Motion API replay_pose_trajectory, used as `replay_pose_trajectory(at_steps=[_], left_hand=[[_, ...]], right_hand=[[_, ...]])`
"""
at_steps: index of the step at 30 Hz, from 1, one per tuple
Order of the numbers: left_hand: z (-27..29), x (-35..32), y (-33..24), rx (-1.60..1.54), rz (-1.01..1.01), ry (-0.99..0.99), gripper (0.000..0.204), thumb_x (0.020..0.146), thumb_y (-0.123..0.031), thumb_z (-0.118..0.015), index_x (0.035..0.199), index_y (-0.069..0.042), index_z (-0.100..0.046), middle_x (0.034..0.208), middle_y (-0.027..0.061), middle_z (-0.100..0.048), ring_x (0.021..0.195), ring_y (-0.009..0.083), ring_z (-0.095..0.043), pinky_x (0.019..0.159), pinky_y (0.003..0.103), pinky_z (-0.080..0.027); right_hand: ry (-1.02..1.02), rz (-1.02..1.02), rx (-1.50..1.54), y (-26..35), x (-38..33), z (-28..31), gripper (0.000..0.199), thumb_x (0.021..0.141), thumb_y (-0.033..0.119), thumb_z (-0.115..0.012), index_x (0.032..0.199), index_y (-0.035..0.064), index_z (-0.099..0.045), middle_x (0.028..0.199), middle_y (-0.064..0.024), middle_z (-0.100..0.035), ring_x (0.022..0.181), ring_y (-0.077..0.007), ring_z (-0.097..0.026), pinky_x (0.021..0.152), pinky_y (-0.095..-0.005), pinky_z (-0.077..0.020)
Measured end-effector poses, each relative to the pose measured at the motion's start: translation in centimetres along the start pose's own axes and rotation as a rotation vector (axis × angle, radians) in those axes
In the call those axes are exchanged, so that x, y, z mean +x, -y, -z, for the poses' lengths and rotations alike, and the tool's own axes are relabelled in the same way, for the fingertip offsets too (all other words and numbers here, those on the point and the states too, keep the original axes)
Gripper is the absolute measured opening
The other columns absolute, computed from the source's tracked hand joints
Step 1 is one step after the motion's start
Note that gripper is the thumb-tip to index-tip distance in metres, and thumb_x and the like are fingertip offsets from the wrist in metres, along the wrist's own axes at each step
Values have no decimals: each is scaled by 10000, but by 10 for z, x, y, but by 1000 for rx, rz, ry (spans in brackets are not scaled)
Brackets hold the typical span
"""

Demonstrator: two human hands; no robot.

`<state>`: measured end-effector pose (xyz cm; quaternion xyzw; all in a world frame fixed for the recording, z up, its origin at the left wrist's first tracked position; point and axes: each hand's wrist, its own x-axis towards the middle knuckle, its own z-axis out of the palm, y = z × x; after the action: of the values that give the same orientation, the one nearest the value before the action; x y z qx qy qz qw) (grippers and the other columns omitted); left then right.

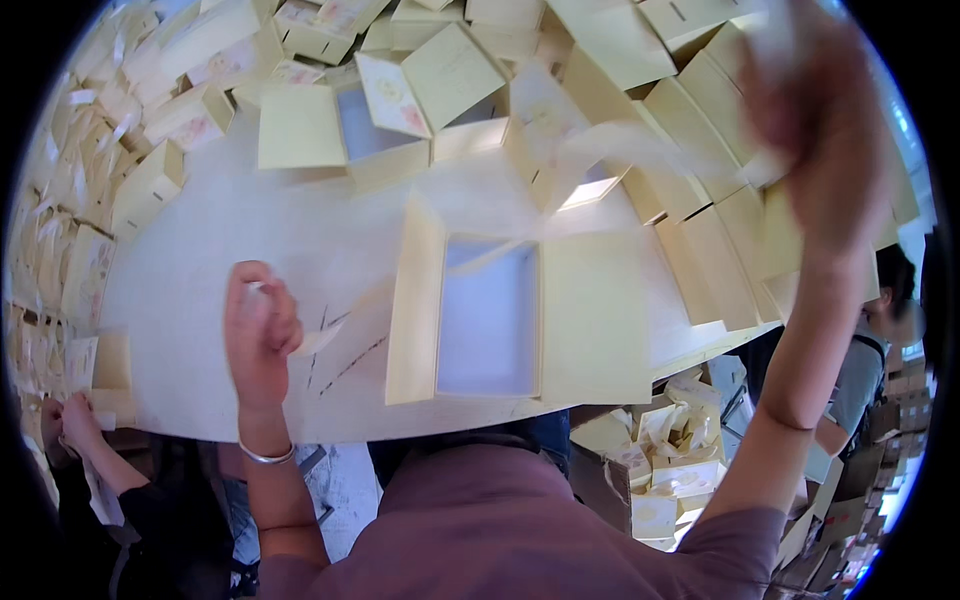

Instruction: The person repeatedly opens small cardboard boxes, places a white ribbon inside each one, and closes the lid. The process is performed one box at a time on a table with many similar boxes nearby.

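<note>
An open cream box (490,320) with a pale lilac inside lies on the table in front of me, its two flaps spread to the left and right. To the left of it my left hand (260,315) is closed in a fist on a cream ribbon (318,340). The ribbon runs from the fist toward the box and across its opening. My right hand (820,130) is raised at the upper right, its fingers smeared by motion. A blurred pale strip (640,145) curves through the air toward that hand; whether the fingers grip it is unclear.
More open cream boxes (300,125) stand along the far side of the white table (220,220). Several boxes (700,260) crowd the right edge. Filled rows (85,270) line the left. A carton of boxes (680,480) stands below at right. Other people's hands (75,425) show at lower left.
</note>
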<state>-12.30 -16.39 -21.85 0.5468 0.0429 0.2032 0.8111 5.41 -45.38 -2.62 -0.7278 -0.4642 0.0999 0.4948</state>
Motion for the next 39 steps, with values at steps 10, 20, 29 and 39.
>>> replay_pose_trajectory(at_steps=[10, 20, 29, 39], left_hand=[[-20, -34, 31, 680, 261, 301, 230, 732, -74, -582, 948, 5, -578, 661, 4, -537, 593, 48, -432, 506, 192, -341], [-30, -32, 38, 941, 89, 407, 257, 695, -99, -630, 929, -7, -582, 805, 115, -618, 700, 225, -595, 617, 277, -451], [-31, -34, 46, 1078, -154, 488, 198, 694, -104, -621, 877, -32, -595, 767, 121, -604, 668, 305, -570, 578, 319, -446], [-23, -24, 56, 1128, -309, 495, 179, 719, -100, -586, 886, -35, -574, 815, 135, -594, 660, 303, -562, 571, 336, -444]], right_hand=[[652, -475, -135, -88, -28, -137, 161, 859, 148, -466, 803, 3, -505, 681, -119, -501, 651, -213, -472, 634, -330, -403], [693, -176, -463, -117, -35, -177, 126, 738, 115, -513, 668, 21, -559, 652, -161, -564, 663, -344, -553, 591, -427, -439], [642, -236, -330, -117, -33, -184, 125, 689, 90, -512, 643, -6, -578, 662, -187, -573, 659, -352, -564, 586, -435, -443], [520, -484, -20, -126, -35, -192, 192, 690, 103, -577, 820, -34, -610, 799, -193, -596, 742, -313, -569, 670, -374, -445]])
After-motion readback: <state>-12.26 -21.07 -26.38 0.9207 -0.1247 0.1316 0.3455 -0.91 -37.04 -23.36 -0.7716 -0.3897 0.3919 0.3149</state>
